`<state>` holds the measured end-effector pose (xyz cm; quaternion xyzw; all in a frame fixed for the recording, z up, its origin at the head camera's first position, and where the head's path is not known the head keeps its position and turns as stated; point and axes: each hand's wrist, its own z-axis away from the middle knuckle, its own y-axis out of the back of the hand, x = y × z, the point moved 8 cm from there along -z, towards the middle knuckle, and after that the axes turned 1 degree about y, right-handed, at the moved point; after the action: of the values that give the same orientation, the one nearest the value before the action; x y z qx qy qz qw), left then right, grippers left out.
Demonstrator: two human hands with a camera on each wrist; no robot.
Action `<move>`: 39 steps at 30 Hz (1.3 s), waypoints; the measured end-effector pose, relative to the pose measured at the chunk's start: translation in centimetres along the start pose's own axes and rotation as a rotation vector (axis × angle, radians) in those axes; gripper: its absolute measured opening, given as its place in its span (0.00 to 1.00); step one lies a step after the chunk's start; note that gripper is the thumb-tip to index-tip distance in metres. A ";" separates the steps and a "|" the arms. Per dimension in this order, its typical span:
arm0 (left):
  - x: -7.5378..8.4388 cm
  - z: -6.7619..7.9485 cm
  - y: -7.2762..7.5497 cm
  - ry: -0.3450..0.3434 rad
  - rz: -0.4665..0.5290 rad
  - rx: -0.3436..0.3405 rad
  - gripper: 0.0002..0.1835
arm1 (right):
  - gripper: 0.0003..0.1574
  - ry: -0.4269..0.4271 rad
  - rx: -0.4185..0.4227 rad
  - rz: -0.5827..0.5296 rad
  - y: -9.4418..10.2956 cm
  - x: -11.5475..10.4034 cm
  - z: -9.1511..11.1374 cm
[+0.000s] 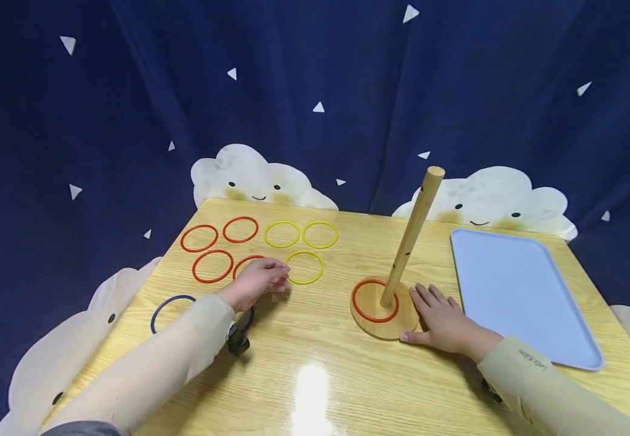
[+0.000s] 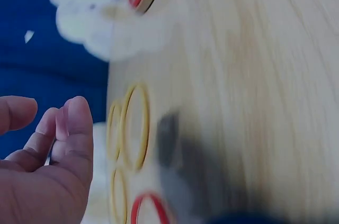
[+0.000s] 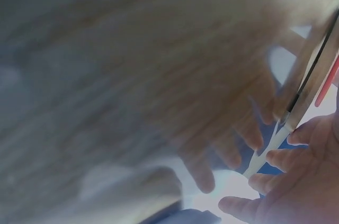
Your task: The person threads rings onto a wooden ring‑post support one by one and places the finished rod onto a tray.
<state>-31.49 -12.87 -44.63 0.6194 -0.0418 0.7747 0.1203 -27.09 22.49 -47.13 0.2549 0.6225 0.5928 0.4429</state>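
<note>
Left hand [image 1: 260, 281] is hanging over the ring area with nothing in it, fingers kinda loose and half bent. The wrist view shows a bit of a gap between the digits, so not stretched wide, not squeezed either. From the head view it covers most of one red ring [image 1: 237, 263], and the fingertips sit right by the near yellow ring [image 1: 305, 283]. Can't really tell how high up it is, but the wrist view puts it clear of the yellow ones.

Right hand [image 1: 446, 324] is down at the right side of the round base [image 1: 386, 330], fingers spread wide, thumb and fingertips at the edge. Looks like contact, nothing gripped. The base carries a wooden post [image 1: 412, 233], and a red hoop [image 1: 354, 298] lies flat on the base, around the bottom of the post.

The other rings are flat on the counter [image 1: 337, 339]: three more reds left of the yellows, and two more yellows behind the near one. There's a blue ring [image 1: 173, 298] partly under the left sleeve [image 1: 157, 357]; a dark blue arc pokes out past the wrist too, can't say if it's a second ring.

Pale blue tray [image 1: 522, 297] is over on the right, and a navy curtain [image 1: 293, 48] hangs behind everything.
</note>
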 end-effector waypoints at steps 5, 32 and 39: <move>0.6 1.2 5.2 -0.021 -0.002 0.116 0.15 | 0.68 0.004 0.007 0.007 0.2 0.1 0.0; -5.5 5.9 12.2 0.085 -0.328 0.200 0.18 | 0.68 0.013 0.010 0.012 0.4 -0.2 -0.1; -4.9 6.1 11.5 0.028 -0.527 0.193 0.14 | 0.68 0.006 0.000 0.011 0.3 -0.1 0.0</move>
<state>-27.44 -25.94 -47.07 0.6066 0.1962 0.7258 0.2585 -27.13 22.41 -46.83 0.2565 0.6226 0.5958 0.4378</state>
